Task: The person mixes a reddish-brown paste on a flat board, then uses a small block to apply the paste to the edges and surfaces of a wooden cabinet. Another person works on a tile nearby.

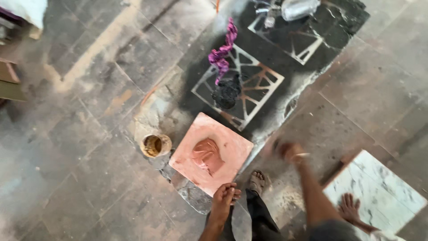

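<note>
The stone floor (80,147) fills the view, grey slabs dusted pale, with a broad black-stained patch running from the centre toward 1 o'clock. On that patch, at about 12 o'clock from the centre, lies a square metal lattice frame (258,85) with a web of thin bars, and a second lattice frame (303,42) of the same kind sits at 1 o'clock near the top edge. At 4 o'clock a white marbled tile (383,192) lies flat, with a bare foot (350,207) at its lower left corner. Just below centre, at 6 o'clock, sits the square pink tile (223,147), tilted like a diamond, with a mound of reddish-brown paste (207,155) on its middle. A purple cloth (223,51) trails over the first frame down to a black lump (226,91). The left hand (225,195) rests at the pink tile's lower corner, fingers curled closed at its edge. The right hand (292,151) hangs at 4 o'clock of that tile, blurred, so I cannot tell whether it is open or closed. A small round pot (155,145) of dark ochre stuff stands just beside the tile at its 9 o'clock.
</note>
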